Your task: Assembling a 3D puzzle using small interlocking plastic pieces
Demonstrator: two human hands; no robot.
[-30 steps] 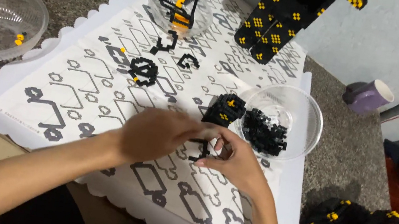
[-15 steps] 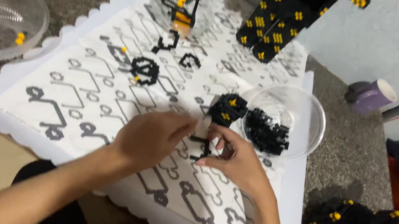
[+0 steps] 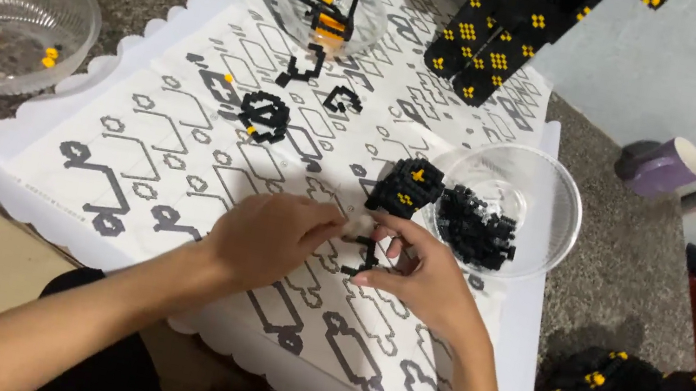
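A small black strip of tiny interlocking bricks is pinched between the left hand and right hand, both grips closed on it, above the white printed pattern sheet. Assembly appears under way; further bricks lie at 2 o'clock in the clear plastic bowl.

Soft, even indoor light, moderately bright, faint shadows under both hands at frame centre, mild glare on the clear plastic bowl at upper left, white paper sheet bright but not blown out, slight softness overall, forearms at bottom edge blurred.
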